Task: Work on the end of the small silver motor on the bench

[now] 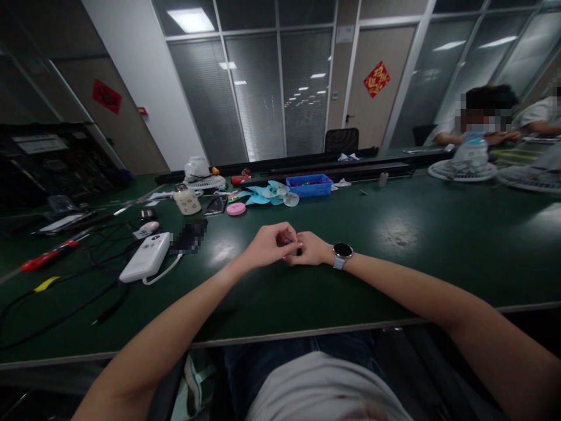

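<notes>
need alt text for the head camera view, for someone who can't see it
Over a dark green table, the person's left hand and right hand meet, fingers pinched around something too small to identify. A white power bank, cables and a red screwdriver lie to the left.

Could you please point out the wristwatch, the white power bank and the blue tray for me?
wristwatch (342, 251): head view, on its dark face.
white power bank (146, 256): head view, on its top.
blue tray (309, 188): head view, on its front wall.

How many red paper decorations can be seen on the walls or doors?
2. One red decoration hangs on the dark wall at the left; the other red decoration hangs on the door at the back right. Others may be hidden out of view.
</notes>
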A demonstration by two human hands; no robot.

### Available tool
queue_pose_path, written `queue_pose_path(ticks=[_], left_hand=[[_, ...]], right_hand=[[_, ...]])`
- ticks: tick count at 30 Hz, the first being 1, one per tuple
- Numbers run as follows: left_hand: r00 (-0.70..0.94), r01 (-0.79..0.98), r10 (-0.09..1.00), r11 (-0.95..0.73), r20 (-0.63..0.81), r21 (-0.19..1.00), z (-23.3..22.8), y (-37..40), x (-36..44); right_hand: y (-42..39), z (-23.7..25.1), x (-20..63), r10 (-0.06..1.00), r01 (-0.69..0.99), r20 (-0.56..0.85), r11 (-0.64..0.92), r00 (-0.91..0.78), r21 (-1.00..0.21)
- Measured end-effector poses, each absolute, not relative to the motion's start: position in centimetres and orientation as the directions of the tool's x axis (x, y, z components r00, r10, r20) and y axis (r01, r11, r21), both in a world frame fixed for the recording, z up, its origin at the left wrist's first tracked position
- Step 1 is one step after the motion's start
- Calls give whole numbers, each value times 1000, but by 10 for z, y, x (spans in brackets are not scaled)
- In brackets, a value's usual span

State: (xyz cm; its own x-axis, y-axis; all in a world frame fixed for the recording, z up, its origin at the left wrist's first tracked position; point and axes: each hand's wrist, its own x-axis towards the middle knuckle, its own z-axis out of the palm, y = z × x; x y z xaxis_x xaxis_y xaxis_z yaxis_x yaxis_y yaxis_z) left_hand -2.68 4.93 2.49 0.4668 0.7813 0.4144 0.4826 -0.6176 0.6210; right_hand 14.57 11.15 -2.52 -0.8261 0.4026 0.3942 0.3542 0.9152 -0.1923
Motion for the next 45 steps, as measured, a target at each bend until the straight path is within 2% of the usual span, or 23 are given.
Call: queue_pose_path(ticks=[22,45], left_hand=[[451,496,798,-596,400,631,24,52,-27],[507,570,720,-692,474,443,20,45,-23]], right_hand=[[112,-26,145,426,375,391,904,-815,-203],[109,-22,147,435,345,380,895,-816,-282]])
